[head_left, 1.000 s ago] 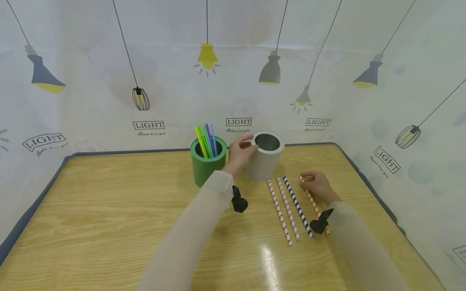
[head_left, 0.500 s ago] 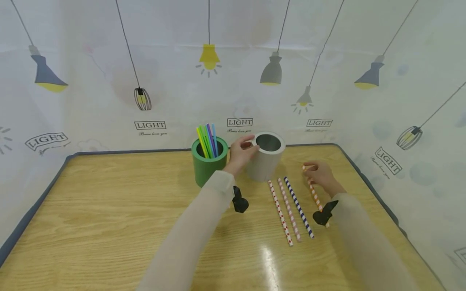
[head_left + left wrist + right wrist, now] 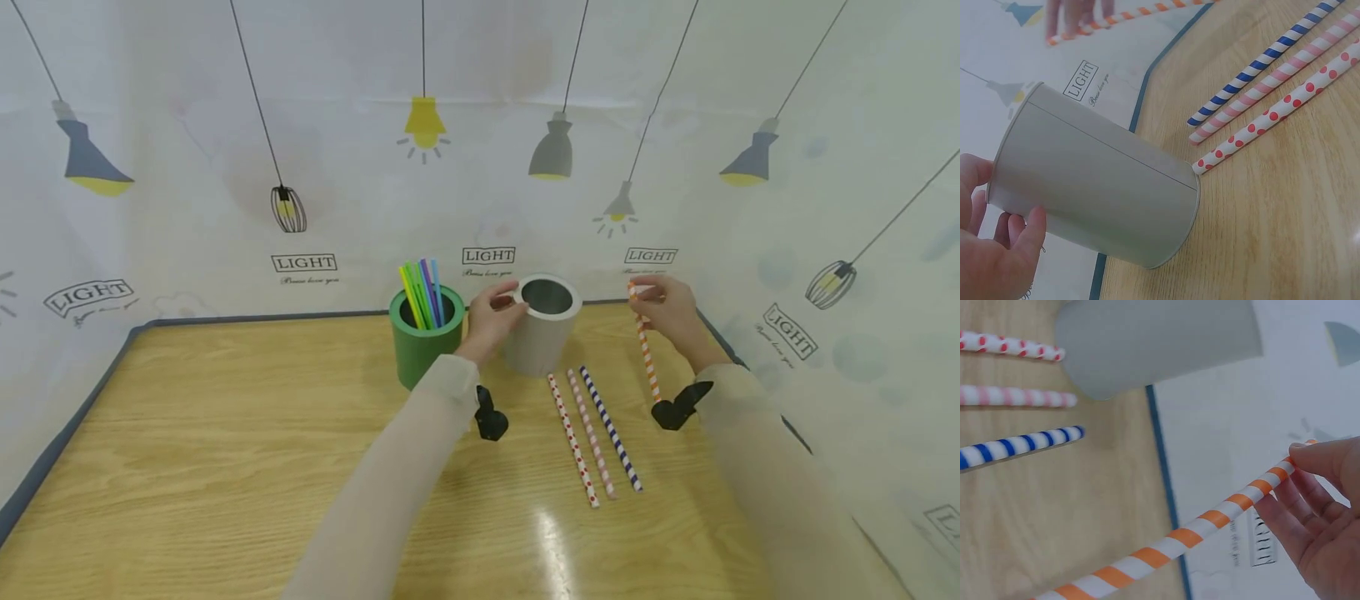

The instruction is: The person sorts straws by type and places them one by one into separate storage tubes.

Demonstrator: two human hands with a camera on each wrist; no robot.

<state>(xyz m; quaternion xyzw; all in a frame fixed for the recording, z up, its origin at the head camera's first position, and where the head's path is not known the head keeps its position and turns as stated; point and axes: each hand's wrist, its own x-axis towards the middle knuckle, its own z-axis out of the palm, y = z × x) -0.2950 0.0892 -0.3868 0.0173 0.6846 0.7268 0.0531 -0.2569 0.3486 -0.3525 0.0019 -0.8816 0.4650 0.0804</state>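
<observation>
Right of the frame's middle, our right hand [image 3: 670, 312] pinches the long, thin, orange-and-white striped paper straw [image 3: 647, 354], so we should squeeze softly while our left hand [image 3: 492, 321] holds the smooth, round, grey cup [image 3: 534, 346] near the middle.

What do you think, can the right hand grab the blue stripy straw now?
Probably not: the right hand has its grip on the orange-striped straw, though nothing covers the blue-striped straw.
</observation>
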